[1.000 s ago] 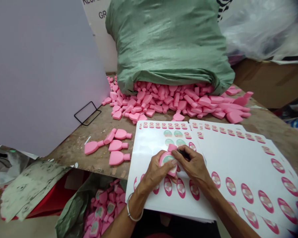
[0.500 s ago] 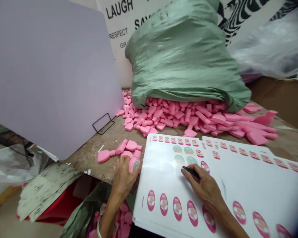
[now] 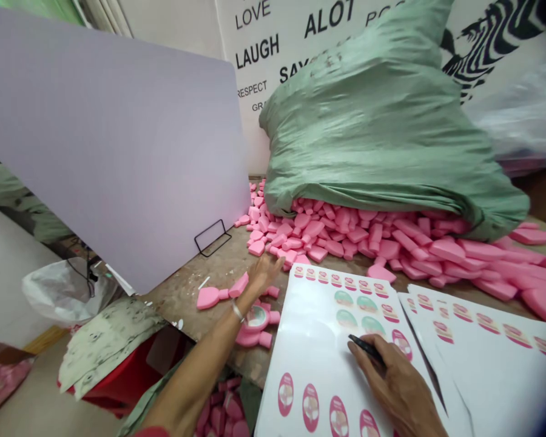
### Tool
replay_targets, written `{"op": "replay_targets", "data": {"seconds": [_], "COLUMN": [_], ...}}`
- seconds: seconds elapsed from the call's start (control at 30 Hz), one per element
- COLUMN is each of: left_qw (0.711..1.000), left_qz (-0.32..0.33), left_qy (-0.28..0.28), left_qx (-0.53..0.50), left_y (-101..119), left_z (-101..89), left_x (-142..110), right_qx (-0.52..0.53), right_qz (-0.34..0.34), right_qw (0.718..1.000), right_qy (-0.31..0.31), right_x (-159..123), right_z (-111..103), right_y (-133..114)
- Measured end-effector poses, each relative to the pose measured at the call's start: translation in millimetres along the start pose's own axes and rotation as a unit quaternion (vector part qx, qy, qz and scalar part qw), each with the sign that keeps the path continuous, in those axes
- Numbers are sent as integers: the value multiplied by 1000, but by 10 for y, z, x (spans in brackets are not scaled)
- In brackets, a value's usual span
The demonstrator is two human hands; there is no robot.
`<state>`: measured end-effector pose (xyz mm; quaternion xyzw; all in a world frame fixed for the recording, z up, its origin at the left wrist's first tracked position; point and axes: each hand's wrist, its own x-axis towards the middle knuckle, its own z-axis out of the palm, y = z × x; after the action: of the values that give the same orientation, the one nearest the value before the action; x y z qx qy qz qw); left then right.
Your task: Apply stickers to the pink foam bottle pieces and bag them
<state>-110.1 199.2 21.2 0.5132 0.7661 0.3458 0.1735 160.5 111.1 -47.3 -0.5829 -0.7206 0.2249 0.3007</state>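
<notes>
Fingers of my left hand (image 3: 266, 273) splay open above loose pink foam shapes (image 3: 208, 298); my right hand (image 3: 395, 388) clenches a black pen (image 3: 367, 349). One labelled foam piece (image 3: 257, 317) looks done, while the sticker sheet (image 3: 318, 358) and foam heap (image 3: 346, 233) remain.

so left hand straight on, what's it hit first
The left hand would likely meet the pink foam pieces at the front of the spilled pile first, though depth is hard to judge.
</notes>
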Motion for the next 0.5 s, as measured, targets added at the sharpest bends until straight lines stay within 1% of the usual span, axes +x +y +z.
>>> {"op": "replay_targets", "data": {"seconds": [0.1, 0.17, 0.23, 0.3, 0.4, 0.43, 0.47, 0.5], "left_qw": [998, 997, 996, 996, 996, 995, 993, 991], "left_qz": [-59, -83, -91, -84, -62, -52, -42, -32], "left_qy": [-6, -2, 1, 5, 11, 13, 10, 1], "left_qx": [-2, -5, -13, -27, -66, -84, -106, -131], "left_y": [92, 138, 179, 222, 288, 309, 328, 344], "left_z": [321, 470, 543, 540, 420, 362, 304, 252], "left_x": [343, 446, 477, 479, 418, 358, 270, 153], "right_qx": [7, 25, 70, 150, 274, 296, 300, 286], "right_qz": [-12, -2, 23, 55, 114, 126, 131, 127], "right_qw": [1000, 999, 997, 987, 954, 946, 943, 947], "right_qy": [8, 20, 22, 15, 28, 45, 62, 76], "right_x": [-20, -32, -28, -1, 41, 44, 41, 31], "right_z": [11, 4, -29, -100, -295, -377, -459, -535], "right_y": [-20, -63, -119, -160, -166, -154, -136, -113]}}
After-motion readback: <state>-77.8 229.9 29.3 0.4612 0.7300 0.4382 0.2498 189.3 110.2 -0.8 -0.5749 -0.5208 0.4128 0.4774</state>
